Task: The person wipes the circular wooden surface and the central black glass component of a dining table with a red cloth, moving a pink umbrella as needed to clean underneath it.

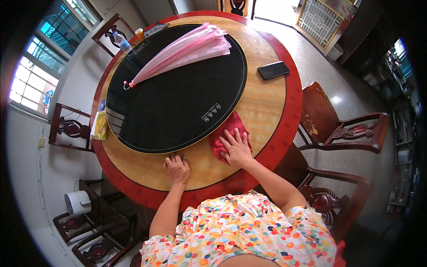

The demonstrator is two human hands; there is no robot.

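Note:
My right hand (237, 149) lies with fingers spread over a red cloth (221, 154), holding it down on the wooden tabletop (263, 110). The cloth's far end touches the rim of a round black glass turntable (173, 110). My left hand (177, 169) rests on the tabletop at the turntable's near rim. Its fingers are bent and their tips are hard to see, so whether they grip the rim is unclear. Across the turntable's far half lies a folded pink mesh food cover (186, 50), with a white loop at its narrow end.
A black smartphone (273, 70) lies to the right. Along the left are a tissue pack (99, 126), a plastic water bottle (122, 42) and an orange cup (139, 33). Carved wooden chairs (353, 133) surround the table. A white appliance (77, 203) stands at lower left.

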